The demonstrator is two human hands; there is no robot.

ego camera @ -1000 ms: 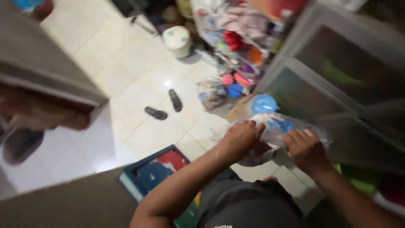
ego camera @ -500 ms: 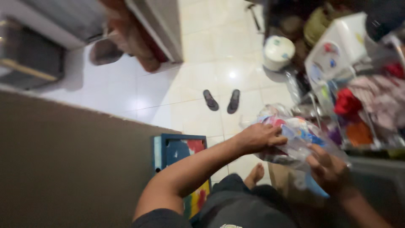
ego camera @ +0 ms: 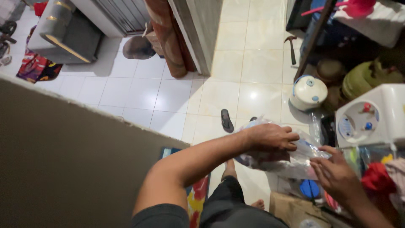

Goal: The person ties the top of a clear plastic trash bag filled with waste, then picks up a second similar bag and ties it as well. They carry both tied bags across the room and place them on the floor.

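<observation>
crinkled clear plastic bag (ego camera: 291, 162) clutched under left hand (ego camera: 270, 138), pinched by right hand (ego camera: 335, 175)

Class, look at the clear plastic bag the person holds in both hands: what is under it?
Under the clear plastic bag show pale floor tiles, a blue round lid and a cardboard box. The left hand lies on top; the right hand pinches its end. The bag's contents are blurred.
</observation>
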